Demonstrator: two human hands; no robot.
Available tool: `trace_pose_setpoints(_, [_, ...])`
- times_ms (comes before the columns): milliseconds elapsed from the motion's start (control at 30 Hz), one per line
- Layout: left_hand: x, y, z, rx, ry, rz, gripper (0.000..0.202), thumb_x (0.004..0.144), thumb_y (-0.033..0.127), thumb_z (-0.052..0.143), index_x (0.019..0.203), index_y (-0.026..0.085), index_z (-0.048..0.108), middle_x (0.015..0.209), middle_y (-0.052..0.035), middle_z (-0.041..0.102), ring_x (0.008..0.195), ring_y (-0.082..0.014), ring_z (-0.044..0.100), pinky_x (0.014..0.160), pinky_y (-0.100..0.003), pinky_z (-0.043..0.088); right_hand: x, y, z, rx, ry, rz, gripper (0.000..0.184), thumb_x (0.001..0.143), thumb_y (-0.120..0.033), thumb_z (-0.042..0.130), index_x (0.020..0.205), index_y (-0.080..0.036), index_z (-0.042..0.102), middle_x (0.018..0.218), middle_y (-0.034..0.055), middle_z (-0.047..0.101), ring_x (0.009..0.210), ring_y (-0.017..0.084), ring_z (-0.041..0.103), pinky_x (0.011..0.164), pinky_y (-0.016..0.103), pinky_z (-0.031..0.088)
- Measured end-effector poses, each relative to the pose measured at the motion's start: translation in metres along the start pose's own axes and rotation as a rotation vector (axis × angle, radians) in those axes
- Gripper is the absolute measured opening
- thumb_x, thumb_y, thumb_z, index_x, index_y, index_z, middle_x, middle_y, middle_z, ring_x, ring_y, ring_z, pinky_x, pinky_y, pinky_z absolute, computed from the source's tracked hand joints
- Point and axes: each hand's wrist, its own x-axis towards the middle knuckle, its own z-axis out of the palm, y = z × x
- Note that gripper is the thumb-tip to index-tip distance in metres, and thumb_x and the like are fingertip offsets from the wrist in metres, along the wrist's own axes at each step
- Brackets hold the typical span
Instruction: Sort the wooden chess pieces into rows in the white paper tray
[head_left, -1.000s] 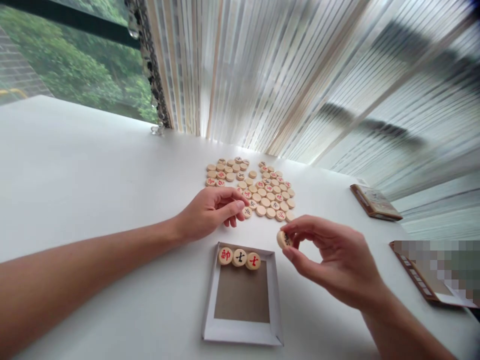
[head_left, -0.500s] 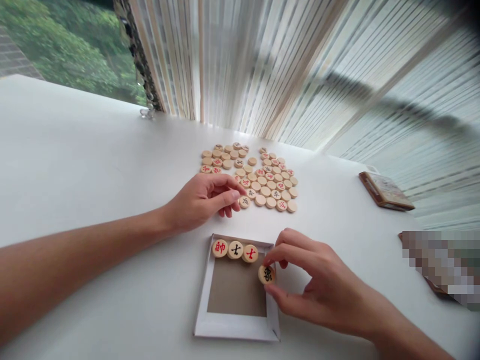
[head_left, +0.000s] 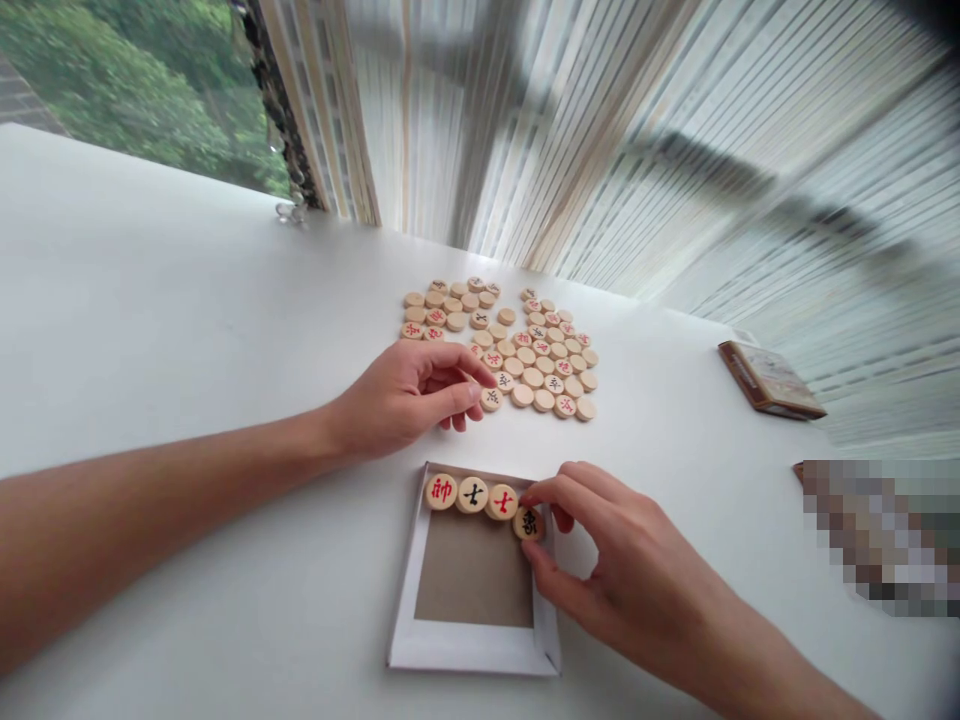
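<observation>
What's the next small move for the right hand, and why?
Probably the right hand should nudge the black piece slightly toward the box's far wall, then let go. The piece is pinched at the right end of the row of three, sitting a little nearer the person than they do. Whether it already rests on the bottom, I can't tell.
</observation>
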Motion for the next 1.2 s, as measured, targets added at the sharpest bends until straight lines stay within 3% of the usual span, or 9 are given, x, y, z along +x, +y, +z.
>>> trace_pose_setpoints(533, [-0.0002, -0.001, 0.0007, 0.008, -0.008, 0.022, 0.013, 0.09, 0.015, 0.068, 0.101, 0.011, 0.073, 0.076, -0.0028, 0.076, 0.063, -0.0109, 0.068, 0.061, -0.021, 0.057, 0.0002, -0.002, 0.0051, 0.002, 0.037, 0.047, 0.012, 0.088, -0.011, 0.059, 0.094, -0.019, 0.065, 0.079, 0.0013, 0.063, 0.063, 0.014, 0.058, 0.054, 0.024, 0.043])
trace_pose_setpoints(1200, [0.0012, -0.0011, 0.0009, 0.027, -0.009, 0.017, 0.012, 0.09, 0.017, 0.068, 0.1, 0.012, 0.073, 0.075, -0.0028, 0.076, 0.063, -0.012, 0.068, 0.06, -0.022, 0.057, 0.0024, 0.0002, 0.0063, 0.003, 0.07, 0.046, 0.011, 0.086, -0.011, 0.06, 0.092, -0.019, 0.065, 0.075, -0.0008, 0.062, 0.06, 0.012, 0.057, 0.055, 0.022, 0.044])
